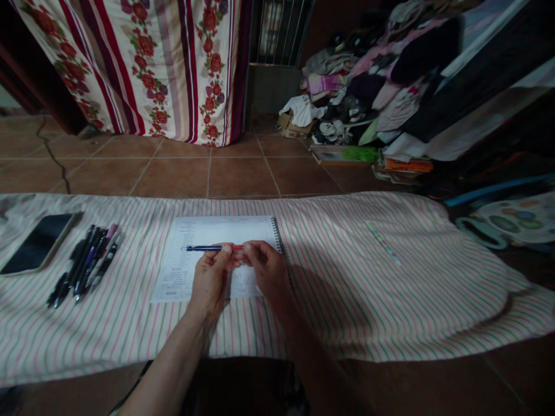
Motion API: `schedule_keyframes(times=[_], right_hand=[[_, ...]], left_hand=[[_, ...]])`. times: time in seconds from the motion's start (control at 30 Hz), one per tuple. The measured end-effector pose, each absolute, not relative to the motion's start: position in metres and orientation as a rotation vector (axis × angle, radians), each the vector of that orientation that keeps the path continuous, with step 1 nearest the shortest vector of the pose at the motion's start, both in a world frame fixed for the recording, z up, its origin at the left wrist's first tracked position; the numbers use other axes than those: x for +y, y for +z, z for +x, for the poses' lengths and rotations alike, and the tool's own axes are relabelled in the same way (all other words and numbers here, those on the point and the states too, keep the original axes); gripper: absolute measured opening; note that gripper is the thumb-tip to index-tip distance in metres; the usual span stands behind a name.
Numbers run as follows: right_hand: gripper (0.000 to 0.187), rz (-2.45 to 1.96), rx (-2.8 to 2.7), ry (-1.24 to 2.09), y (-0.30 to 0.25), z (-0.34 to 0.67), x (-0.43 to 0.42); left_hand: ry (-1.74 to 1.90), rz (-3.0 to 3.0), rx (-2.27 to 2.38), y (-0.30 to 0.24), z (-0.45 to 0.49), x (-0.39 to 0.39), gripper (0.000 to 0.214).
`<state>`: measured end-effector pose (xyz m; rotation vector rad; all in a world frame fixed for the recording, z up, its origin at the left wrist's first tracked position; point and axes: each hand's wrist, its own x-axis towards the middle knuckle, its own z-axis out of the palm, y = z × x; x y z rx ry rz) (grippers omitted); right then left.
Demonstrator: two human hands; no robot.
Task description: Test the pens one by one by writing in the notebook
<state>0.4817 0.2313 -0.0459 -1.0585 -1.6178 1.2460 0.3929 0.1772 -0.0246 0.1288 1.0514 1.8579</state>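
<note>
Both my hands hold one pen (pixel 208 248) level over a spiral notebook (pixel 195 231) that lies open on a striped cloth (pixel 368 277). My left hand (pixel 210 280) pinches the pen's blue barrel near its middle. My right hand (pixel 266 268) pinches its red end. The pen's tip points left. The notebook page carries faint printed or written lines.
A row of several dark pens (pixel 87 263) lies left of the notebook, and a black phone (pixel 37 242) lies further left. One pale pen (pixel 384 242) rests on the cloth to the right. Piled clothes (pixel 368 86) and a floral curtain (pixel 151 63) stand beyond on the tiled floor.
</note>
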Motion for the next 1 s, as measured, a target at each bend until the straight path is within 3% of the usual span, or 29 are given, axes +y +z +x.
schedule_keyframes(times=[0.07, 0.23, 0.53, 1.0], right_hand=[[0.024, -0.995, -1.572, 1.311, -0.0479, 0.4797, 0.2318], [0.019, -0.933, -1.575, 1.327, -0.048, 0.478, 0.2314], [0.02, -1.023, -1.704, 1.144, -0.0434, 0.4826, 0.2298], [0.021, -0.929, -1.598, 1.336, -0.0463, 0.477, 0.2268]], left_hand=[[1.859, 0.043, 1.033, -0.0232, 0.3909, 0.1779, 0.009], [1.86, -0.111, 1.032, -0.0205, 0.3872, 0.1787, 0.021], [1.879, -0.066, 1.024, -0.0237, 0.3888, 0.1763, 0.016], [1.889, -0.117, 1.021, -0.0234, 0.3863, 0.1767, 0.021]])
